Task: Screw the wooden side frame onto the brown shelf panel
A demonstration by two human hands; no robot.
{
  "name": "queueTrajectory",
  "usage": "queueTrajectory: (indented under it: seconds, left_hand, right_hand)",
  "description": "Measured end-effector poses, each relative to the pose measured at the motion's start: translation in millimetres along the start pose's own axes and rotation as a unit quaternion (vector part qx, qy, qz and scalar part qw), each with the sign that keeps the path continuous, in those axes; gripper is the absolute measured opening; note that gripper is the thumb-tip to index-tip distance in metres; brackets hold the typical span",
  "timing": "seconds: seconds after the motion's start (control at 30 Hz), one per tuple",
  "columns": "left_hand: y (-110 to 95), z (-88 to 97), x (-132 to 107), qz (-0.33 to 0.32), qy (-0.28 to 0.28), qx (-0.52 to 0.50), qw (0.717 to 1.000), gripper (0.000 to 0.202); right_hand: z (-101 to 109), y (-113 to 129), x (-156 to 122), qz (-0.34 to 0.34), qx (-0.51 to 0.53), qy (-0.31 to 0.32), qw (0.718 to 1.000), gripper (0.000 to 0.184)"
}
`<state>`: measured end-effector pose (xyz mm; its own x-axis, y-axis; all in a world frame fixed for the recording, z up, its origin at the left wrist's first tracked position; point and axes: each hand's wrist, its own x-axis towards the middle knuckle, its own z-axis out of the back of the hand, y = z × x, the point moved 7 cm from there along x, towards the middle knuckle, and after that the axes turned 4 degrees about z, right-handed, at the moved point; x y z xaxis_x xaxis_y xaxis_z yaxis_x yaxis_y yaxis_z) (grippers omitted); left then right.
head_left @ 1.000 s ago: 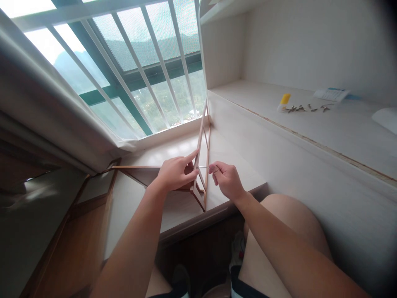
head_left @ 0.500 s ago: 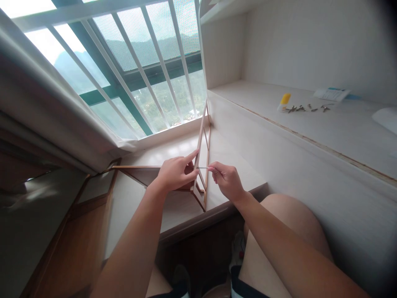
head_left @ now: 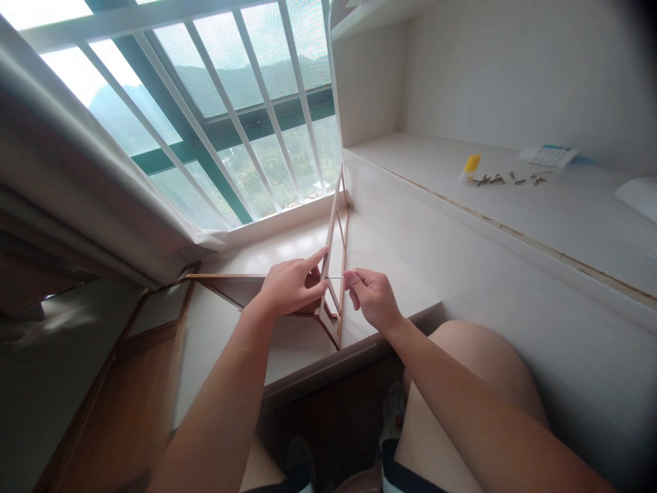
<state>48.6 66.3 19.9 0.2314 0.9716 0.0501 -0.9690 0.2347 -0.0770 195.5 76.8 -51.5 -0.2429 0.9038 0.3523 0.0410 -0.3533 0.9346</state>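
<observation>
One thin rod (head_left: 336,277), end pinched between right fingers (head_left: 351,278).

L hand (head_left: 291,284) holding wood frame (head_left: 332,220), R hand (head_left: 376,298) pinching thin rod (head_left: 336,277) at it, w/ screws (head_left: 497,180) on R shelf (head_left: 554,219).

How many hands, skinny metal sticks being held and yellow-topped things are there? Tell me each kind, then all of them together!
Hands: 2 (left hand, right hand)
Held metal stick: 1
Yellow-topped container: 1
Total: 4
</observation>
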Motion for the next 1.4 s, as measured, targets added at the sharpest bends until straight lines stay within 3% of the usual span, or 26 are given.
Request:
queueTrajectory:
  seconds: [0.13,0.37,0.5,0.73,0.9,1.4]
  left_hand:
    - [0.8,-0.2,-0.4,0.004,0.001,-0.004,1.0,0.067]
    - [1.3,-0.6,0.2,-0.004,0.0,-0.007,1.0,0.067]
    - [2.0,-1.0,0.3,-0.005,-0.001,-0.004,1.0,0.066]
    - [0.9,-0.2,-0.5,-0.005,0.001,-0.005,1.0,0.066]
    - [0.8,-1.1,0.0,-0.007,-0.001,0.0,1.0,0.066]
    - [1.5,-1.6,-0.7,-0.017,-0.007,-0.009,1.0,0.065]
  right_hand:
    - [-5.7,-5.7,0.3,-0.057,0.076,0.011,0.995,0.048]
    - [-0.1,4.0,1.3,-0.015,0.022,-0.013,1.0,0.046]
    - [6.5,0.8,3.0,-0.025,0.033,-0.032,0.999,0.047]
    - [6.8,11.8,3.0,0.068,-0.077,0.009,0.995,0.039]
    - [4.2,11.1,-0.1,0.107,-0.1,0.016,0.989,0.035]
    - [4.1,8.4,-1.1,0.167,-0.134,-0.015,0.977,0.025]
